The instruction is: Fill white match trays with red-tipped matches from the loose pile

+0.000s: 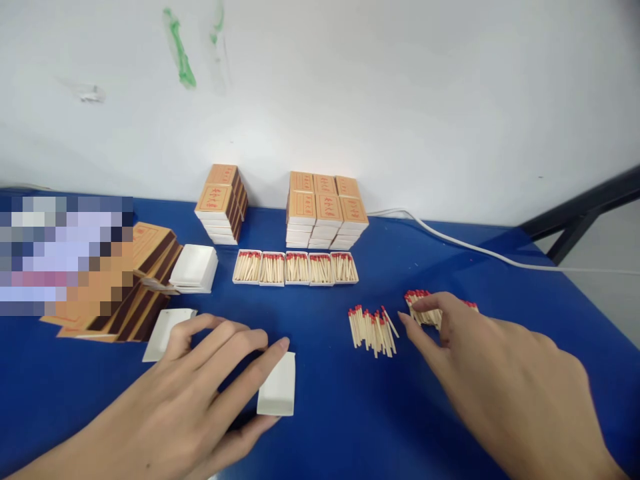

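My left hand rests on the blue table with fingers stretched out, thumb and fingertips touching an empty white matchbox tray. My right hand reaches forward, thumb and forefinger apart, over a heap of red-tipped matches. A second loose bunch of matches lies just left of that hand. A row of several filled trays sits farther back in the middle.
Two stacks of orange matchboxes stand against the white wall. White empty trays and brown-sided sleeves lie at left, beside a blurred patch. Another white tray lies by my left hand. A white cable runs at back right.
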